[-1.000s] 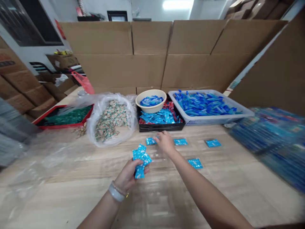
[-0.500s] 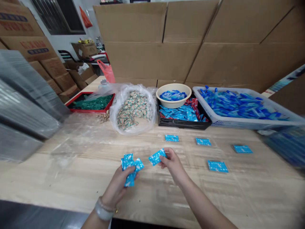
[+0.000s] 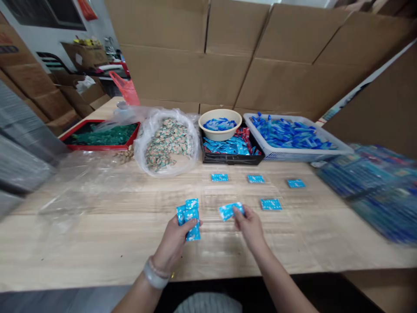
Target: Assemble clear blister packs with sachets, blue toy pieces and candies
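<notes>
My left hand (image 3: 178, 237) is closed on several blue foil packets (image 3: 193, 217), fanned out under the thumb. To its right, my right hand (image 3: 250, 226) pinches a single blue packet (image 3: 230, 211) by one end, held just above the table. Beyond the hands, more blue packets lie flat on clear plastic sleeves: one (image 3: 219, 177) straight ahead, another (image 3: 256, 179) beside it, a third (image 3: 296, 183) farther right, and a nearer one (image 3: 271, 204) to the right of the held packet.
Along the back stand a red tray (image 3: 138, 130) of green pieces, a plastic bag (image 3: 141, 150) of small wrapped pieces, a black tray (image 3: 228, 159) of blue and red packets under a cream bowl (image 3: 220, 135), and a white basket (image 3: 276, 154) of blue pieces. Stacked flat packages (image 3: 374, 191) sit right.
The view has swung to the right. My right hand, still pinching its single packet, has moved away from my left hand, whose packets are now gathered more closely.
</notes>
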### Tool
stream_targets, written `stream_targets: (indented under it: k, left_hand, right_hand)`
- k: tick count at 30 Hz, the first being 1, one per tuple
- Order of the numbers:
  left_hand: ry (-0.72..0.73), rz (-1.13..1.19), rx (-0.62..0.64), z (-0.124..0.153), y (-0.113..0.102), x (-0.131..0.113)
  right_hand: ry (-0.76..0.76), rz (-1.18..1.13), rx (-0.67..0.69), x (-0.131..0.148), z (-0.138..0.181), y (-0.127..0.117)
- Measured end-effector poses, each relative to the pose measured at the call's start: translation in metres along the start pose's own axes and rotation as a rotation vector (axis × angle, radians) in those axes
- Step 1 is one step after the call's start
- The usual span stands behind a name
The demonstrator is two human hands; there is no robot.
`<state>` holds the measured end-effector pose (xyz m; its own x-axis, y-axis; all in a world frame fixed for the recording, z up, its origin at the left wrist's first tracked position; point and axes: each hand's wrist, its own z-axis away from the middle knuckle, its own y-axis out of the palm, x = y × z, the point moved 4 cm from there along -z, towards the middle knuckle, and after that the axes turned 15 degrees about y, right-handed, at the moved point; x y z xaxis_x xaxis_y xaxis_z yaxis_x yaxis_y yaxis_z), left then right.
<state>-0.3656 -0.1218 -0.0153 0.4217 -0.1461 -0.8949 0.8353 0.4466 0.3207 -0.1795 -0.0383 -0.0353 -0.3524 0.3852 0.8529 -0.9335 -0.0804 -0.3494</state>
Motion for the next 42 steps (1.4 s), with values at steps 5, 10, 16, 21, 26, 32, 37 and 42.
stream_targets:
  k: [5,10,16,21,26,32,37,42]
  left_hand:
    - [-0.044,-0.092,0.062,0.007,0.015,0.013]
    - [0.053,-0.171,0.287,0.03,0.055,0.034]
    - [0.003,-0.089,0.41,0.049,0.088,0.044]
    - [-0.044,-0.073,0.337,0.053,0.085,0.045]
    - [0.034,-0.352,0.239,0.028,0.042,0.008]
    - [0.3,-0.952,0.239,-0.047,-0.013,-0.054]
    - [0.411,-1.059,0.266,-0.076,-0.029,-0.072]
    - [0.222,-0.556,0.145,-0.05,-0.044,-0.066]
  right_hand:
    - [-0.105,0.154,-0.278,0.01,-0.023,-0.047]
    - [0.028,0.072,0.301,-0.003,0.032,-0.035]
    - [0.363,-0.224,0.681,-0.038,0.083,-0.03]
    - [0.314,-0.315,0.499,-0.038,0.078,-0.033]
    - [0.167,-0.193,0.288,-0.03,0.05,-0.068]
    - [-0.316,0.559,0.371,0.001,0.035,-0.056]
    - [-0.381,0.735,0.051,0.03,0.033,-0.046]
    - [-0.342,0.333,0.287,0.038,0.038,-0.008]
